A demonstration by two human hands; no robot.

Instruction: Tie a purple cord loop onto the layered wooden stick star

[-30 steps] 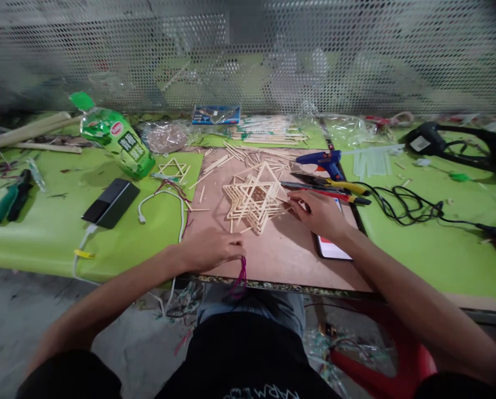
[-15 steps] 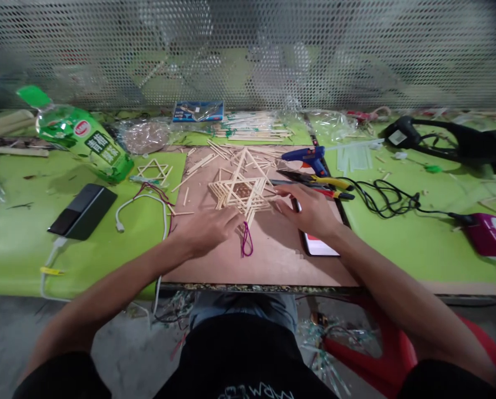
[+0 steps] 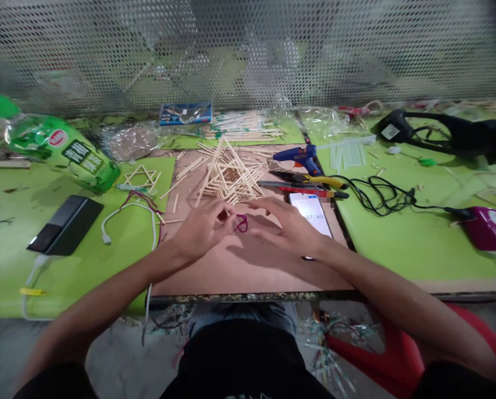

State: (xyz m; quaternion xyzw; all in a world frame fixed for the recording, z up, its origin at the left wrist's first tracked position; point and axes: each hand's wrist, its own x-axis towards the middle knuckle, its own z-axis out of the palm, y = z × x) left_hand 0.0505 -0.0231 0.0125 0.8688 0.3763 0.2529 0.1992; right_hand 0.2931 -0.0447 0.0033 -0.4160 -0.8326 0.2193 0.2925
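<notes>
A star-shaped frame of thin wooden sticks (image 3: 228,174) stands tilted up on the brown board (image 3: 248,266) in front of me. My left hand (image 3: 202,227) and my right hand (image 3: 283,224) meet just below the frame. Both pinch a small purple cord loop (image 3: 241,223) between their fingertips. The right forearm lies beside a lit phone (image 3: 313,213).
A blue glue gun (image 3: 296,157), pliers (image 3: 310,179) and a black cable (image 3: 381,197) lie to the right. A green bottle (image 3: 60,151), a power bank (image 3: 65,224) and a small stick star (image 3: 142,176) lie to the left. Loose sticks (image 3: 248,130) are at the back by a mesh wall.
The stick frame has gone from lying flat to tilted up. Both hands have left it and come together on the purple cord, which has been lifted toward the frame. The view has shifted right.
</notes>
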